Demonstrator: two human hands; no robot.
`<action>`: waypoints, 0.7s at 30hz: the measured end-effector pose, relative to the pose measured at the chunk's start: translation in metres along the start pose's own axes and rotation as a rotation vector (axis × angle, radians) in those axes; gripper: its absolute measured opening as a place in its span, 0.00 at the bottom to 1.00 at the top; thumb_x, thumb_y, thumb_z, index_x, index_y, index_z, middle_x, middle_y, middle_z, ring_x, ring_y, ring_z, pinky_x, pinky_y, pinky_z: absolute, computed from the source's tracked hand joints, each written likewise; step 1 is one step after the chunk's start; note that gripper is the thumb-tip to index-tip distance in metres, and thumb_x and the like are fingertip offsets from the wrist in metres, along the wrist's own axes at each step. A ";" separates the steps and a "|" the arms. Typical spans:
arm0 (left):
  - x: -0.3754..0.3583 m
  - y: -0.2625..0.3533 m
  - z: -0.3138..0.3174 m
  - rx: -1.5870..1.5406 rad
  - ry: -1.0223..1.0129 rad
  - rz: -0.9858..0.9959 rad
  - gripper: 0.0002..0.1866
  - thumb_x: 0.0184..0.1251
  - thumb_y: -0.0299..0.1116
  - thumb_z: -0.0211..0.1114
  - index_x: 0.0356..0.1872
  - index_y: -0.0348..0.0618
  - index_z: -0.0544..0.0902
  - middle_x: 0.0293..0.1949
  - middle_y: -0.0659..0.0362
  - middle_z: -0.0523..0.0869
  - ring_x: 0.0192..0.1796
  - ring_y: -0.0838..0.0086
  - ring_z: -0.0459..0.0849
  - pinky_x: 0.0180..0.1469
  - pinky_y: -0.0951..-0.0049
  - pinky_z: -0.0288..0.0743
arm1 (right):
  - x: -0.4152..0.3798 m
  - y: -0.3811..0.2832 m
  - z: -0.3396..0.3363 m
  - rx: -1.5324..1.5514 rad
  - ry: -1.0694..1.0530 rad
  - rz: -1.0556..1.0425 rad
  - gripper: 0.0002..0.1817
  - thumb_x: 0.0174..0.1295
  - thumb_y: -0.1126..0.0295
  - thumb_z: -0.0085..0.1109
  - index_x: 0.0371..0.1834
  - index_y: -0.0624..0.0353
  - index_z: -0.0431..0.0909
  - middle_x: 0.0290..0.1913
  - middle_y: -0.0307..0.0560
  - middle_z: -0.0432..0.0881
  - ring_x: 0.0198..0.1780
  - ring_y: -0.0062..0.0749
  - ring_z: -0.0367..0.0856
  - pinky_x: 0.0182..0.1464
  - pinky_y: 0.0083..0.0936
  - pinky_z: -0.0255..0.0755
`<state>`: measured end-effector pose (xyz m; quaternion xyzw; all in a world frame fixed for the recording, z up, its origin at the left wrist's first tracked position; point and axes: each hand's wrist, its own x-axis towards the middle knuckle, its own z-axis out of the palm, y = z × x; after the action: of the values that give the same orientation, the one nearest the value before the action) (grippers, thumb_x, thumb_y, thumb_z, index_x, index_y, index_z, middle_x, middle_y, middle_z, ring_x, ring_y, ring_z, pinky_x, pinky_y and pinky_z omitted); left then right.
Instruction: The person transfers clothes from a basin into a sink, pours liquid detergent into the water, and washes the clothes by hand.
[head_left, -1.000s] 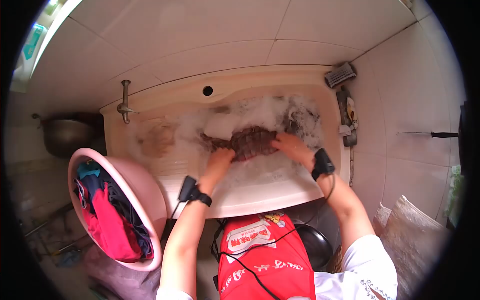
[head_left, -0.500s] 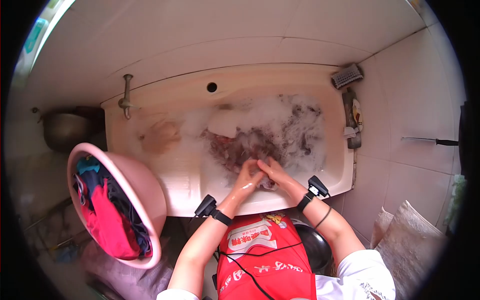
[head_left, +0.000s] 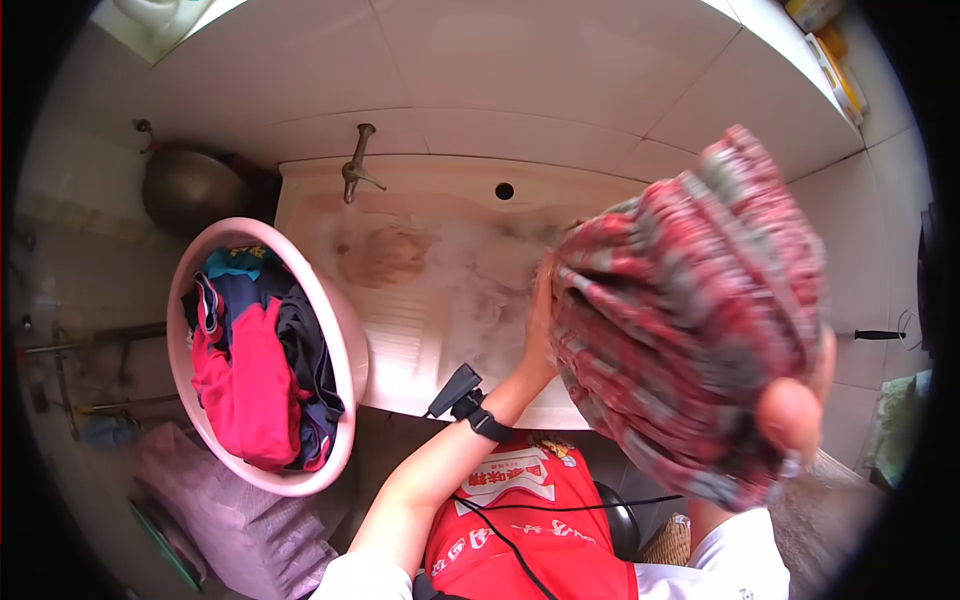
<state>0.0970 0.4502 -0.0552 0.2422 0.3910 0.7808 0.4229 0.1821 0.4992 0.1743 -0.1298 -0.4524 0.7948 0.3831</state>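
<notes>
A red and grey plaid garment (head_left: 690, 320), bunched and blurred by motion, is lifted over the right part of the wash trough (head_left: 440, 172). My left hand (head_left: 543, 310) grips the garment at its left edge, the fingers partly hidden by the folds. On the lower right side, my right hand (head_left: 792, 415) is closed on the cloth, with the thumb in front. Below, foamy water (head_left: 480, 300) covers part of the trough floor, and the garment hides its right end.
A pink tub (head_left: 355, 370) full of clothes stands at the left. A tap (head_left: 358, 170) rises at the back wall beside a metal bowl (head_left: 190, 190). A black-handled tool (head_left: 878, 335) hangs on the right wall. Black cables (head_left: 560, 505) cross the red apron (head_left: 510, 560).
Half a second ago both hands were together low in the suds. Now they are apart, holding up the plaid garment toward the right. The view has shifted too.
</notes>
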 end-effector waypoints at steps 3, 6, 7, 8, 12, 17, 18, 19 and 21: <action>-0.002 0.001 -0.051 0.535 0.044 0.103 0.26 0.62 0.34 0.61 0.60 0.34 0.68 0.56 0.53 0.74 0.59 0.66 0.72 0.63 0.67 0.62 | 0.013 0.001 0.000 0.083 -0.114 -0.136 0.40 0.44 0.63 0.64 0.59 0.76 0.61 0.53 0.63 0.73 0.54 0.46 0.75 0.59 0.39 0.67; 0.015 0.054 -0.056 0.288 0.344 0.101 0.15 0.65 0.34 0.58 0.49 0.40 0.76 0.47 0.58 0.80 0.49 0.68 0.78 0.53 0.65 0.73 | 0.018 0.003 -0.020 -0.243 0.124 -0.133 0.28 0.56 0.66 0.50 0.58 0.72 0.64 0.55 0.60 0.73 0.56 0.44 0.74 0.62 0.40 0.64; 0.018 0.067 -0.057 -0.221 0.544 -0.108 0.13 0.64 0.37 0.60 0.46 0.42 0.78 0.45 0.59 0.81 0.48 0.69 0.79 0.50 0.64 0.76 | 0.021 0.007 -0.036 -0.295 0.244 0.043 0.29 0.53 0.71 0.58 0.59 0.69 0.65 0.53 0.52 0.75 0.52 0.32 0.76 0.60 0.29 0.64; 0.025 0.083 -0.061 -0.211 0.642 -0.117 0.13 0.63 0.36 0.61 0.45 0.42 0.78 0.44 0.58 0.81 0.45 0.68 0.81 0.46 0.63 0.78 | 0.023 0.026 -0.065 -0.279 0.164 0.112 0.21 0.59 0.72 0.55 0.56 0.66 0.67 0.49 0.46 0.77 0.48 0.24 0.76 0.54 0.23 0.68; 0.037 0.099 -0.096 -0.111 0.859 -0.017 0.08 0.62 0.30 0.59 0.41 0.43 0.78 0.37 0.58 0.82 0.35 0.68 0.82 0.34 0.63 0.80 | 0.015 0.128 -0.160 -0.557 0.105 0.553 0.30 0.62 0.58 0.56 0.60 0.69 0.63 0.53 0.54 0.75 0.54 0.34 0.74 0.53 0.24 0.69; 0.063 0.063 -0.142 0.299 1.123 0.413 0.08 0.61 0.24 0.56 0.41 0.37 0.75 0.34 0.58 0.79 0.32 0.70 0.79 0.33 0.69 0.78 | -0.030 0.259 -0.295 -1.189 0.068 0.741 0.21 0.57 0.63 0.56 0.51 0.63 0.75 0.56 0.60 0.73 0.56 0.45 0.74 0.55 0.32 0.69; 0.069 0.058 -0.155 0.406 1.217 0.461 0.08 0.61 0.24 0.56 0.41 0.35 0.75 0.34 0.57 0.79 0.32 0.71 0.79 0.34 0.71 0.78 | -0.041 0.281 -0.314 -1.313 0.062 0.577 0.21 0.56 0.63 0.57 0.51 0.63 0.75 0.56 0.59 0.73 0.58 0.45 0.72 0.56 0.34 0.68; 0.076 0.053 -0.170 0.516 1.308 0.511 0.08 0.61 0.25 0.57 0.40 0.34 0.74 0.34 0.57 0.79 0.33 0.71 0.79 0.35 0.72 0.77 | -0.051 0.303 -0.332 -1.431 0.057 0.408 0.21 0.55 0.64 0.57 0.50 0.63 0.75 0.56 0.59 0.73 0.59 0.46 0.70 0.57 0.37 0.67; 0.073 0.025 -0.282 0.895 0.972 0.492 0.16 0.55 0.21 0.58 0.46 0.28 0.73 0.38 0.49 0.81 0.36 0.62 0.80 0.41 0.65 0.76 | -0.064 0.332 -0.342 -1.592 -0.059 0.152 0.20 0.55 0.64 0.55 0.52 0.58 0.75 0.54 0.55 0.74 0.59 0.48 0.69 0.58 0.42 0.65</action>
<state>-0.1532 0.3892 -0.1945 0.0981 0.7531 0.6377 -0.1289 0.2511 0.5656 -0.2968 -0.3735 -0.8837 0.2604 0.1083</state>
